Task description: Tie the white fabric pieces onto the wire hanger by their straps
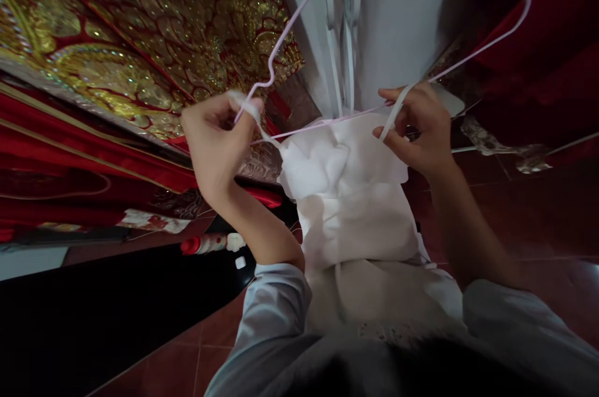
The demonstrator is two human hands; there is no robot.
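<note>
A pale pink wire hanger (pixel 294 17) is held up in front of me, its lower bar crossing above a white layered garment (pixel 360 222). My left hand (pixel 213 147) is closed in a pinch at the hanger's left corner, with a white strap looped over the thumb. On the other side, my right hand (pixel 423 128) pinches another white strap (pixel 395 111) beside the lower bar, and the hanger's right part runs behind its fingers. The garment hangs down from near the bar toward my body, its layers bunched at the top.
Red and gold sequined clothing (pixel 154 16) hangs at the upper left. Dark red fabric (pixel 547 47) is at the upper right. A black surface (pixel 116 303) at lower left bears a red-capped can (pixel 206 243). White metal bars (pixel 344 41) stand ahead, above red floor tiles (pixel 528 228).
</note>
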